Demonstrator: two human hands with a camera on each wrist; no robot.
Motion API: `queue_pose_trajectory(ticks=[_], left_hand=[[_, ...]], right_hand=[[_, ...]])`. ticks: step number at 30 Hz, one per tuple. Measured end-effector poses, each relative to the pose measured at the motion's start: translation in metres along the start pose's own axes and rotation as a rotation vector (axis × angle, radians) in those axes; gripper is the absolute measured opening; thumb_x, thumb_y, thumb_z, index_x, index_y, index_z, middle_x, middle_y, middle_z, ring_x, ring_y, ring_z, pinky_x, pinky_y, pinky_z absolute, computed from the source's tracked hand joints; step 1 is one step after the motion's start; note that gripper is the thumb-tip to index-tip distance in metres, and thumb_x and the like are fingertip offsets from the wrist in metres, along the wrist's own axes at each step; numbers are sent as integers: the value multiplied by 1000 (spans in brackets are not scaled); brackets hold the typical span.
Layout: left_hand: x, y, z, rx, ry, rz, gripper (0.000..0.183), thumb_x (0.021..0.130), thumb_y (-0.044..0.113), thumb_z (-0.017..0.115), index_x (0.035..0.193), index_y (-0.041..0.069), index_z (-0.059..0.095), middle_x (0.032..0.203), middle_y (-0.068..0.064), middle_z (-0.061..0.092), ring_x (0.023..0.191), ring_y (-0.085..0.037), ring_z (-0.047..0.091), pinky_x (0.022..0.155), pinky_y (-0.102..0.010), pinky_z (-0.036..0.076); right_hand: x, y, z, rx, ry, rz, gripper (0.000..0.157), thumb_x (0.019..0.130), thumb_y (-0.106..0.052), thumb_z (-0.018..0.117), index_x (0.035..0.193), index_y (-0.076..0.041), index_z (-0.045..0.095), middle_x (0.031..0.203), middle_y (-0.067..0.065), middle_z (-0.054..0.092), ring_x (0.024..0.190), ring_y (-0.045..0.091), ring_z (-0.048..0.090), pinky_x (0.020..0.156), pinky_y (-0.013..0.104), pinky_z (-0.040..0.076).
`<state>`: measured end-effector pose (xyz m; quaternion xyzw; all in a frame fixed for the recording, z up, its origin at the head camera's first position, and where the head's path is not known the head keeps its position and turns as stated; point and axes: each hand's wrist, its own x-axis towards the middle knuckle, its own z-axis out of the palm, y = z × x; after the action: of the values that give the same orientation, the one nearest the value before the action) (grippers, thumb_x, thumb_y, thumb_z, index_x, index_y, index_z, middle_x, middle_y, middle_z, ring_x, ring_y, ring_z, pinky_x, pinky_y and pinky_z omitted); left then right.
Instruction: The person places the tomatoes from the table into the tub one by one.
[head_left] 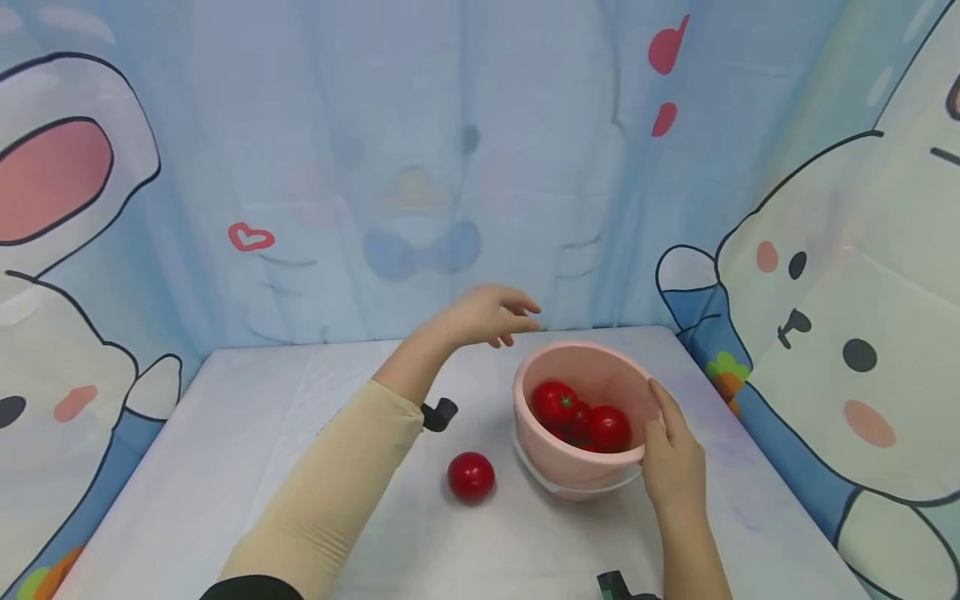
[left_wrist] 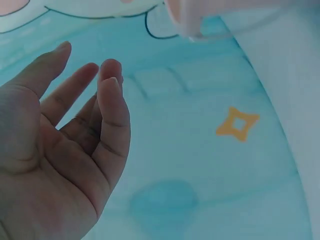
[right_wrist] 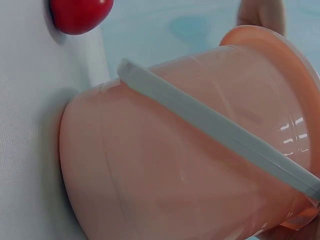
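Note:
A pink bucket [head_left: 551,454] stands on the table with several red tomatoes [head_left: 609,429] inside. Its white handle [right_wrist: 210,122] hangs down around the outer wall. My right hand [head_left: 675,458] grips the bucket's rim on the right side, thumb and fingers over the edge. Up and to the left of the bucket, my left hand [head_left: 487,319] hovers with loosely bent fingers. In the left wrist view its palm [left_wrist: 55,165] holds nothing. One more tomato [head_left: 471,477] lies on the table left of the bucket, apart from both hands.
The table [head_left: 405,550] has a white cover. Behind it and at both sides hangs a blue cartoon curtain [head_left: 345,167], meeting the table at its far edge. A black wrist camera mount [head_left: 439,415] sticks out from the left forearm.

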<state>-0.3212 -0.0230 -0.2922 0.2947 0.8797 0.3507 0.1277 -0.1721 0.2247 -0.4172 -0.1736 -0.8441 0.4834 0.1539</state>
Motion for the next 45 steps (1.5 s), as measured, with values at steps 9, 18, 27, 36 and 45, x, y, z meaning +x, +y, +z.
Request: queue_pose_trajectory(ticks=[9, 18, 27, 36, 45], left_hand=[[-61, -77, 19, -37, 20, -128, 39, 92, 51, 64, 127, 36, 64, 118, 8, 67, 80, -14, 70, 77, -34, 59], [-109, -138, 75, -202, 22, -231, 46, 89, 53, 67, 132, 35, 62, 117, 2, 67, 81, -25, 71, 73, -35, 56], [-121, -158, 110, -303, 22, -250, 46, 90, 45, 69, 134, 32, 62, 117, 2, 67, 72, -18, 68, 66, -32, 54], [-124, -161, 119, -327, -3, -235, 48, 87, 42, 72, 133, 33, 62, 122, 0, 66, 74, -17, 70, 68, -32, 56], [-125, -161, 120, -356, -23, -225, 47, 86, 39, 74, 132, 34, 63, 113, 0, 70, 75, -18, 70, 69, -33, 57]], right_hand=[[0, -1, 1, -3, 15, 1, 54, 104, -34, 36, 153, -51, 20, 163, -3, 30, 143, 37, 36, 99, 60, 47], [1, 4, 1, -11, 4, 2, 54, 104, -34, 35, 153, -51, 19, 163, -3, 28, 144, 38, 35, 99, 61, 47], [3, 4, 3, 6, 10, -8, 53, 104, -32, 34, 153, -51, 22, 163, -2, 29, 143, 38, 36, 99, 62, 47], [1, 0, 3, 20, 19, -13, 53, 104, -31, 35, 152, -50, 24, 162, -4, 30, 144, 37, 36, 99, 61, 46], [1, 0, 3, 18, 13, 7, 53, 104, -31, 35, 150, -55, 22, 163, -7, 28, 143, 36, 37, 100, 60, 47]])
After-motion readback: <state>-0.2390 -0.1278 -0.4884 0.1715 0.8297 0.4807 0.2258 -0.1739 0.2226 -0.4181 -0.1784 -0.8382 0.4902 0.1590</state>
